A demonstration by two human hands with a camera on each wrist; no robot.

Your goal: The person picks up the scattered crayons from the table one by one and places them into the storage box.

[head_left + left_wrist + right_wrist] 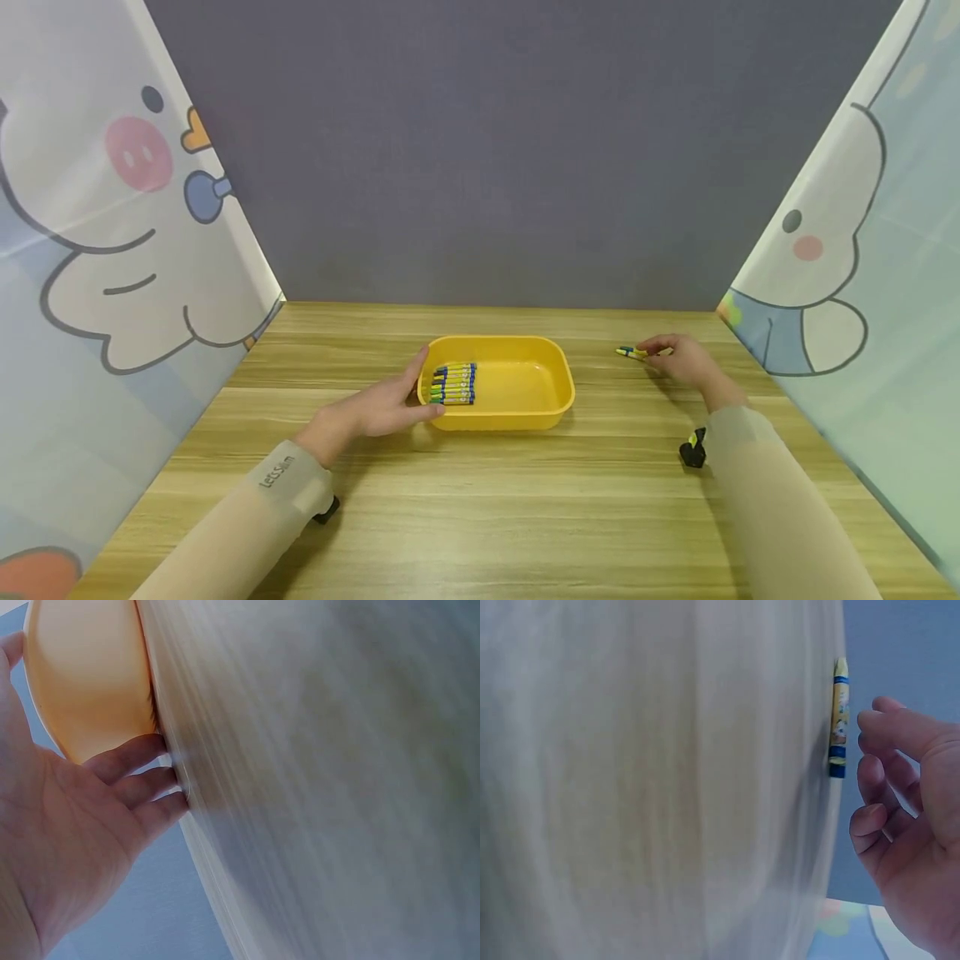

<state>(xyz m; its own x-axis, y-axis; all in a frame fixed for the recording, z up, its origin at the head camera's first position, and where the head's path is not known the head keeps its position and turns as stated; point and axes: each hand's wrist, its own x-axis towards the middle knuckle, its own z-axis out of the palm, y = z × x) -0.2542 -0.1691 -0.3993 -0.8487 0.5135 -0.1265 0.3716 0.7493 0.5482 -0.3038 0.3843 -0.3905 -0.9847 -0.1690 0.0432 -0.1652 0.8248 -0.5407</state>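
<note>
A yellow plastic basket stands in the middle of the wooden table. My left hand holds its left end, thumb at the front rim and fingers along the outer wall; the left wrist view shows the lower fingers down by the tabletop. Inside, several crayons lie side by side at the left. Off to the right, a yellow crayon with blue bands lies on the table, a darker-tipped one close behind it. Beside them is my right hand, fingers loosely bent and apart from the crayon.
The wooden table reaches back to a dark grey panel. Cartoon-printed sheets hang on the left and right. A black wrist camera shows under the right sleeve.
</note>
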